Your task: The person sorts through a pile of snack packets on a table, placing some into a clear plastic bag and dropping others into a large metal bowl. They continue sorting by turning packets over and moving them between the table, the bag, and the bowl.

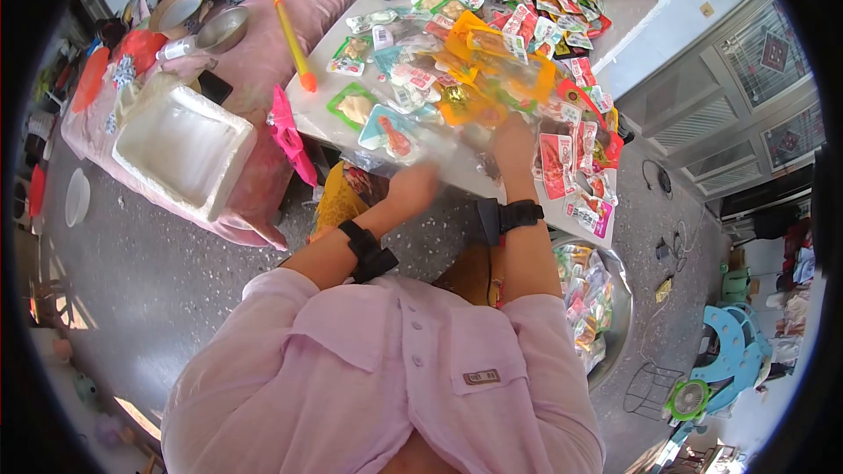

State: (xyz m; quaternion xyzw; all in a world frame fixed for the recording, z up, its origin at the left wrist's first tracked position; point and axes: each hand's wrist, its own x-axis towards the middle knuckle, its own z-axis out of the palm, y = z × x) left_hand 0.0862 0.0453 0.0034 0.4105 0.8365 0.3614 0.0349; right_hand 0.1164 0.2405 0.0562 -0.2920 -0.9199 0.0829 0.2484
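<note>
My left hand (413,186) is at the table's near edge, below a snack packet with a blue border (391,133); motion smears its fingers. My right hand (515,142) is closed over the table edge, to the left of several red-and-white snack packets (555,164). What its fingers hold is hidden. Something see-through and blurred, like clear plastic, lies between the two hands. Just beyond them, orange plastic packaging (518,75) lies over other packets. A green-edged packet (353,107) is farther left on the white table (316,110).
A white foam box (645,13) full of packets stands at the back right. A metal basin (619,298) of packets is below the table, right. Left, a pink-covered bed (250,53) bears an empty foam box (180,145) and a yellow toy pump (290,35).
</note>
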